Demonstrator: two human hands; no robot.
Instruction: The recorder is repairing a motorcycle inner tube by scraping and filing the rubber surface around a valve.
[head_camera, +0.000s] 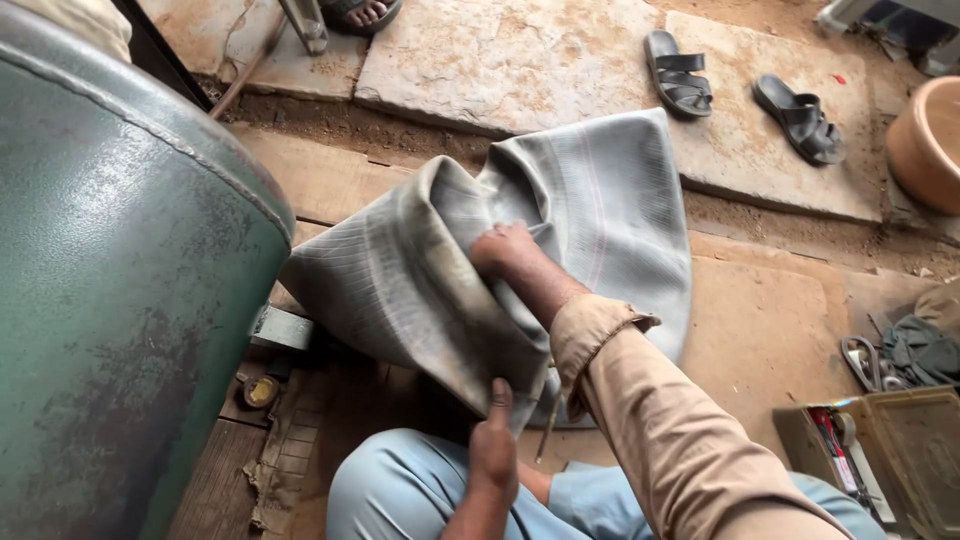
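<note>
- Two hands work one big grey rubber inner tube (600, 210), which lies slack and folded over the person's lap and spreads out onto the wooden planks (330, 180) ahead.
- Right hand (500, 250), in a tan sleeve (660, 430), is pushed knuckles-down into a deep fold of the tube; its fingers are buried in the rubber, so I cannot tell whether they are curled shut or spread.
- Left hand (493, 450) sits at the tube's near edge, closed on the rubber with the thumb pointing up along it.
- Blue-trousered knees (400, 490) sit under the near part of the tube.
- Large green metal tank (110, 280), scuffed and rusty, fills the left side and stands just beside the tube's left fold, crowding it there.
- Small metal bracket (282, 328) juts from the tank's base, touching or nearly touching the rubber.
- Pair of dark sandals (740, 95) lies on the stone slabs (500, 60) beyond the tube, well apart from the hands.
- Clay-coloured pot (925, 140) shows at the right edge.
- Open olive box (900, 460) with small tools sits at lower right, near the right elbow.
- Someone else's sandalled foot (360, 12) shows at the top edge.
</note>
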